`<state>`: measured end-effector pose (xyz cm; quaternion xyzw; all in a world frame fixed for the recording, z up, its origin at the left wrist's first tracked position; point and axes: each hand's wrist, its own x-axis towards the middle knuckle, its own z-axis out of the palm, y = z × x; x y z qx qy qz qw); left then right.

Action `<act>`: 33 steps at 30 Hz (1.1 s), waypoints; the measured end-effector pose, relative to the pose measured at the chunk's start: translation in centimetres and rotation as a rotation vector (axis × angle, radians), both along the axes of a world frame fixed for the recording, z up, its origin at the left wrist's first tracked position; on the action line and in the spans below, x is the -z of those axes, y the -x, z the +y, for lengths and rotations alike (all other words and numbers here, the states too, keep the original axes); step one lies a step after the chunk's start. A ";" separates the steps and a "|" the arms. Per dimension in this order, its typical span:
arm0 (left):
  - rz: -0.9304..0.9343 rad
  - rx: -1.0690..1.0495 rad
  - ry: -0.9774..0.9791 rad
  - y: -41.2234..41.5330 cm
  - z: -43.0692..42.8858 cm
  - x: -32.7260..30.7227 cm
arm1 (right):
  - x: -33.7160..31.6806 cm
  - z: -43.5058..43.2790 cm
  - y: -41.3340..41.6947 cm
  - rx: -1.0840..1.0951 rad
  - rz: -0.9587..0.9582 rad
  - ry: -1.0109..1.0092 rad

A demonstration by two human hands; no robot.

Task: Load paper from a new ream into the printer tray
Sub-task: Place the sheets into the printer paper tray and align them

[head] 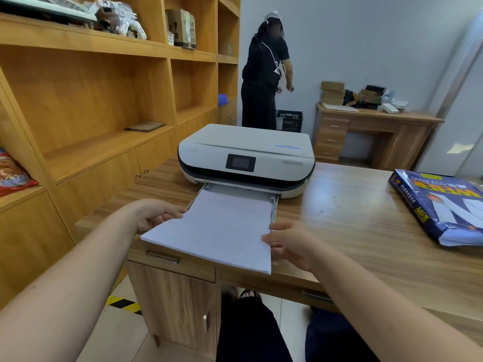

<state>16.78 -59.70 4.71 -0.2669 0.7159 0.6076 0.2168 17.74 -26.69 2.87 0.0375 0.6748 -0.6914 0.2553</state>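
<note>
A white printer [245, 152] with a dark screen sits on a wooden desk [347, 205]. Its paper tray [274, 205] is pulled out towards me. A stack of white paper [217, 228] lies with its far end in the tray and its near end sticking out over the desk edge. My left hand [156, 214] grips the stack's left edge and my right hand [287, 242] grips its right edge near the front corner. The opened blue ream wrapper [444, 207], with sheets showing at its torn end, lies at the desk's right.
Wooden shelving [104, 87] with boxes and packets runs along the left wall. A person in black [264, 74] stands behind the printer beside a black crate [288, 120]. A second desk [373, 131] with small boxes stands at the back right. Desk drawers lie below the paper.
</note>
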 end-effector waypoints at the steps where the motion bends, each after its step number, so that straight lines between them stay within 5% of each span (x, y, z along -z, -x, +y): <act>1: -0.008 0.006 0.003 0.1 -0.1 0.0 | -0.1 0.0 -0.1 -0.004 0.000 -0.005; 17: -0.015 0.031 0.077 2.0 0.1 -0.6 | 0.4 -0.7 0.9 0.045 -0.022 0.054; 33: 0.061 -0.054 -0.090 -2.4 0.8 -2.1 | 0.5 -1.3 1.2 0.118 -0.059 0.144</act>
